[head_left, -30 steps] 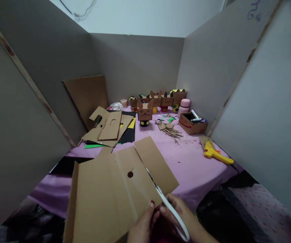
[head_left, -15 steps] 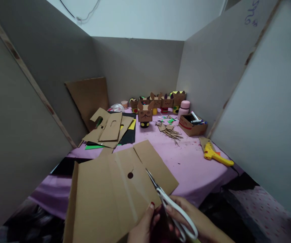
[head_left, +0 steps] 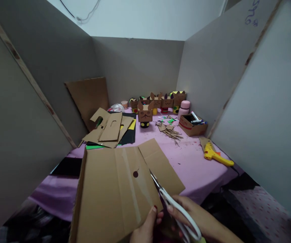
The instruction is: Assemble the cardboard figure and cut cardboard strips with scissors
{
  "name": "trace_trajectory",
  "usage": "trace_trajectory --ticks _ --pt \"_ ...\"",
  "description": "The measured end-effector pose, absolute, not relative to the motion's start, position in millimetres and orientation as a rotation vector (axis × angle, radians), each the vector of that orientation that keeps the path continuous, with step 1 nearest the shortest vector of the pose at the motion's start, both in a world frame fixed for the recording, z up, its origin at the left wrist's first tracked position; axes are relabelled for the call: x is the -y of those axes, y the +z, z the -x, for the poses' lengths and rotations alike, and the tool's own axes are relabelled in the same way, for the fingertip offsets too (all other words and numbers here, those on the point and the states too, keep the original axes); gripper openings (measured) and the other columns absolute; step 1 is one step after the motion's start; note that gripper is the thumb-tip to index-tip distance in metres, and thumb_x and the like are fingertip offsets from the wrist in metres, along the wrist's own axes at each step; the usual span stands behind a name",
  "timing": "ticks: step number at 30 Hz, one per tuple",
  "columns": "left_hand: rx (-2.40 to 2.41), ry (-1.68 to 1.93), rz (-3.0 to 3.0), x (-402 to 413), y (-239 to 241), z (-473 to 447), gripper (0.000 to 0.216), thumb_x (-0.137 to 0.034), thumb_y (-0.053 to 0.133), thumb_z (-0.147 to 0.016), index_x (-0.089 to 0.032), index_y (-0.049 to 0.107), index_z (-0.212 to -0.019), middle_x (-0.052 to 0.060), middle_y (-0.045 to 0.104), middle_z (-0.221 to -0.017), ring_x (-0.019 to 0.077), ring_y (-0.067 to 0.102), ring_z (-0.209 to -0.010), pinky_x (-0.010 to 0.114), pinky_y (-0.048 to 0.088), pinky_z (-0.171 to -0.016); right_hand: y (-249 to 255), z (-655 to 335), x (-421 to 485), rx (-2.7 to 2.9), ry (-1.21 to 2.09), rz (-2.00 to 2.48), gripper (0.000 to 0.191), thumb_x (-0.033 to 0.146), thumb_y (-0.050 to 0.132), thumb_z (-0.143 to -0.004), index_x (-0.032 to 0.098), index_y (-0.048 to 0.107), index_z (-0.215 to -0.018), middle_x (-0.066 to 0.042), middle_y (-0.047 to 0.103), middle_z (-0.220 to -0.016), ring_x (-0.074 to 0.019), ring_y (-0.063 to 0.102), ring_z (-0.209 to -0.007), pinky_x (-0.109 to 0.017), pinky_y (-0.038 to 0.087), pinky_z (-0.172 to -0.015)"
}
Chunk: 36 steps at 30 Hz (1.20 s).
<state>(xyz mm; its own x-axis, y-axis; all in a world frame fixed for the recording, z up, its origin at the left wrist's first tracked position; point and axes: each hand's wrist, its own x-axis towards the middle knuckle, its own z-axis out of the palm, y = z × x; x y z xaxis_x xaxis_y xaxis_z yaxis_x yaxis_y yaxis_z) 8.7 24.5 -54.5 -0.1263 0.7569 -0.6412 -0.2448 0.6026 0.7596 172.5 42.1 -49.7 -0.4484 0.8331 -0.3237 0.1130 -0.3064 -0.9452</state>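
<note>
A large brown cardboard sheet lies tilted across the table's front edge, with pale tape strips and a dark round mark on it. My left hand pinches its near edge, thumb on top. In my right hand are white-handled scissors, fingers around the handles. Their blades lie in a cut that runs between the main sheet and a flap on its right. The flap is still joined to the sheet near the far end. Part of the lower handles is hidden by my fingers.
Cut cardboard pieces lie on black sheets at the left. A cardboard animal figure stands mid-table, several more behind it. Cardboard scraps, a pen box, a pink bottle and a yellow glue gun are on the right.
The cardboard sheet has shifted a little to the right, together with both hands and the scissors. The scissors remain in the cut.
</note>
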Motion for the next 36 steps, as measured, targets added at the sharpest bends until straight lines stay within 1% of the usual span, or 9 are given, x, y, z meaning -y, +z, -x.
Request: trace_trajectory --ticks 5,12,16,19,22,25,29,33,36 --pt "-1.382 0.914 -0.395 -25.2 -56.8 -11.8 0.017 -0.037 0.066 -0.066 -0.021 0.066 -0.057 0.009 0.071 -0.060 0.0310 0.067 -0.080 0.045 0.051 -0.077 -54.4 -168.8 -40.2 1.416 1.816 1.220 0.050 0.059 0.051 -0.076 0.015 0.053 -0.098 0.003 0.058 -0.057 -0.0053 0.048 -0.038 -0.014 0.038 -0.036" --pt "-1.363 0.959 -0.385 -24.9 -61.3 -14.3 0.015 -0.032 0.070 -0.063 -0.019 0.066 -0.058 0.009 0.072 -0.062 0.0293 0.068 -0.077 0.043 0.050 -0.080 -56.6 -159.4 -45.5 1.299 1.743 1.330 0.052 0.062 0.055 -0.070 0.017 0.053 -0.096 0.005 0.056 -0.055 -0.0058 0.046 -0.036 -0.015 0.038 -0.033" --pt "-1.381 0.992 -0.340 -24.7 -67.9 -17.0 0.015 -0.032 0.069 -0.064 -0.019 0.066 -0.058 0.008 0.072 -0.061 0.0273 0.068 -0.073 0.043 0.052 -0.078 -58.3 -156.7 -45.2 1.264 1.739 1.316 0.053 0.062 0.057 -0.069 0.016 0.053 -0.095 0.009 0.048 -0.045 -0.0040 0.041 -0.031 -0.013 0.034 -0.030" --pt "-1.351 1.011 -0.318 -25.9 -73.7 -17.8 0.013 -0.029 0.070 -0.065 -0.018 0.067 -0.059 0.009 0.073 -0.064 0.0264 0.069 -0.072 0.042 0.051 -0.080 -58.8 -155.2 -45.5 1.273 1.718 1.298 0.053 0.061 0.056 -0.070 0.015 0.052 -0.095 0.011 0.045 -0.043 -0.0033 0.038 -0.029 -0.012 0.032 -0.028" --pt "-1.318 1.038 -0.304 -26.5 -78.3 -18.2 0.010 -0.026 0.070 -0.066 -0.018 0.068 -0.060 0.009 0.073 -0.064 0.0261 0.069 -0.072 0.042 0.050 -0.082 -57.8 -154.4 -46.2 1.315 1.680 1.291 0.051 0.062 0.056 -0.070 0.015 0.052 -0.088 0.010 0.046 -0.045 -0.0024 0.038 -0.030 -0.012 0.031 -0.028" --pt "-1.312 1.063 -0.292 -26.1 -79.4 -19.2 0.011 -0.027 0.070 -0.065 -0.018 0.068 -0.059 0.009 0.073 -0.064 0.0264 0.069 -0.071 0.043 0.051 -0.081 -56.9 -153.9 -45.6 1.340 1.652 1.281 0.049 0.061 0.057 -0.069 0.015 0.053 -0.085 0.008 0.049 -0.051 -0.0010 0.037 -0.031 -0.011 0.029 -0.029" --pt "-1.268 1.123 -0.286 -27.2 -76.2 -19.6 0.012 -0.027 0.073 -0.063 -0.016 0.067 -0.060 0.009 0.072 -0.064 0.0253 0.069 -0.069 0.040 0.053 -0.079 -58.8 -153.3 -43.8 1.326 1.649 1.280 0.050 0.061 0.055 -0.070 0.014 0.053 -0.086 0.007 0.051 -0.052 -0.0011 0.037 -0.029 -0.012 0.030 -0.028" --pt "-1.168 1.158 -0.213 -29.7 -76.9 -18.5 0.008 -0.018 0.073 -0.062 -0.014 0.068 -0.065 0.008 0.073 -0.066 0.0233 0.069 -0.070 0.035 0.055 -0.074 -59.2 -153.6 -43.9 1.224 1.722 1.284 0.054 0.063 0.058 -0.067 0.015 0.054 -0.091 0.008 0.050 -0.049 -0.0019 0.039 -0.030 -0.011 0.033 -0.029" --pt "-1.166 1.130 -0.144 -30.4 -79.8 -18.8 0.005 -0.017 0.070 -0.066 -0.015 0.068 -0.069 0.007 0.073 -0.068 0.0231 0.069 -0.074 0.034 0.054 -0.077 -56.9 -153.3 -44.5 1.173 1.774 1.305 0.055 0.063 0.060 -0.065 0.017 0.053 -0.094 0.006 0.056 -0.057 -0.0024 0.042 -0.032 -0.011 0.034 -0.028"
